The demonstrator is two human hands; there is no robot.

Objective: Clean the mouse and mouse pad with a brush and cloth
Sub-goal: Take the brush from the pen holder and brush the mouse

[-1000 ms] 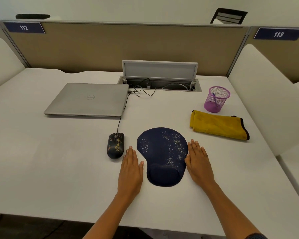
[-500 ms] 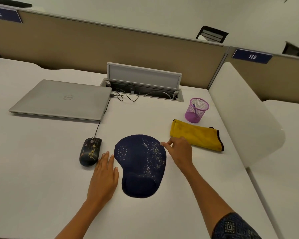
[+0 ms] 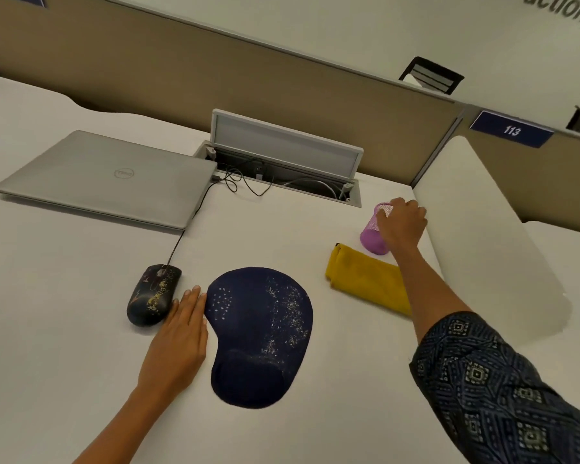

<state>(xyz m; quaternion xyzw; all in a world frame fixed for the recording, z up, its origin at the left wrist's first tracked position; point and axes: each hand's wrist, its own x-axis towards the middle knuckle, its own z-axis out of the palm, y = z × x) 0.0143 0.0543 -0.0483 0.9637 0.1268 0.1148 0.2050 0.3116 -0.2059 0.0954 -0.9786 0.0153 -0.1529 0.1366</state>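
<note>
A dark blue mouse pad (image 3: pixel 258 336) with a wrist rest lies on the white desk (image 3: pixel 64 329), speckled with pale crumbs. To its left sits a black wired mouse (image 3: pixel 153 294) with yellowish specks on it. My left hand (image 3: pixel 178 343) rests flat on the desk between the mouse and the pad, touching the pad's edge. A folded yellow cloth (image 3: pixel 365 283) lies right of the pad. Behind it stands a purple mesh cup (image 3: pixel 370 237). My right hand (image 3: pixel 402 224) is over the cup's mouth with its fingers curled down; the brush is hidden.
A shut silver laptop (image 3: pixel 108 175) lies at the back left, with the mouse cable running to it. An open cable box (image 3: pixel 282 152) with wires sits at the desk's back edge. A white side divider (image 3: pixel 476 229) rises on the right.
My right hand left the mouse pad's edge and reached back right, over the cloth, to the purple cup. My left hand stayed beside the pad. The view tilted and turned right.
</note>
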